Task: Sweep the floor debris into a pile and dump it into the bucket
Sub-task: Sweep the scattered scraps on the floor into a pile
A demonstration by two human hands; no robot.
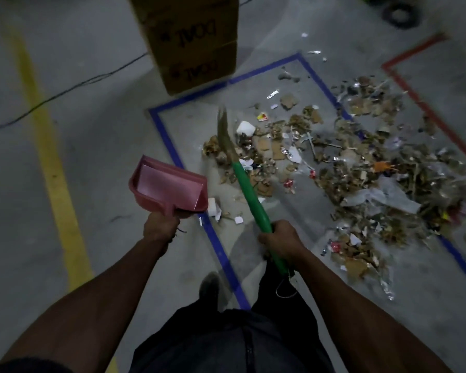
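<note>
My left hand (160, 224) grips the handle of a pink dustpan (167, 185), held above the floor with its mouth facing away from me. My right hand (280, 238) grips the green handle of a broom (246, 188). Its straw bristles (224, 133) point away from me over the left edge of the debris. The debris (361, 168), made of cardboard scraps, paper, foil and plastic, lies spread across the floor inside a blue tape rectangle (215, 238) and over its right side. No bucket is in view.
A tall cardboard box (197, 41) stands just beyond the blue rectangle's far corner. A yellow floor line (49, 157) runs on the left, crossed by a dark cable (65, 91). Red tape (420, 103) marks the right. My foot (209, 288) stands beside the blue tape.
</note>
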